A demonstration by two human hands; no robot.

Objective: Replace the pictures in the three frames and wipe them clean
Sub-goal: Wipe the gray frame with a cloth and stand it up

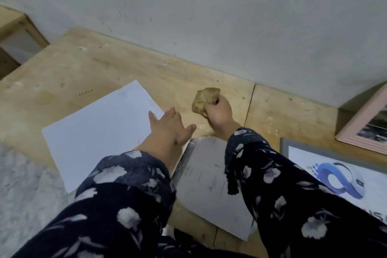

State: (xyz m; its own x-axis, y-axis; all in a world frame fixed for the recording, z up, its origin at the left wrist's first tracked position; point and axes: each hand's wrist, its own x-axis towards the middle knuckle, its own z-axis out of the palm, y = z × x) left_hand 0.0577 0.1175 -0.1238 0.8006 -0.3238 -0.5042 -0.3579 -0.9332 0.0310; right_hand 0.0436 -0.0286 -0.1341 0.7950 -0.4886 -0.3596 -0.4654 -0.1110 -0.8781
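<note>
**Cloth in one hand, loose sheets and frames spread on the wood**

Head view: the right hand [217,112] is closed in a fist round a crumpled tan cloth [204,98], held just over the wooden surface [104,65] near the far wall [209,16]. The left hand [169,126] is spread flat with straight fingers, its fingertips reaching onto the near right corner of a blank white sheet [100,130] that lies to the left. It holds nothing.

Between the two flowered sleeves lies a second printed sheet [209,178], face up, with a dark band along its left edge. At the right edge of the view lies a grey frame [284,146] with a blue and white logo picture [343,180] in it. Beyond it, a pink frame [356,130] leans or lies against the wall, holding a dark photograph; which it does I cannot tell. A third frame is not in view.

On handling, as a judgement: the cloth is soft and light, and a bunched fist grip suits wiping. The sheets are thin and limp and will crease, so they are best slid to an edge or lifted by a corner with a light pinch. The frames look stiff and probably glazed, so fragile. They are best taken by the side rails with both hands, keeping fingers off the front face.
</note>
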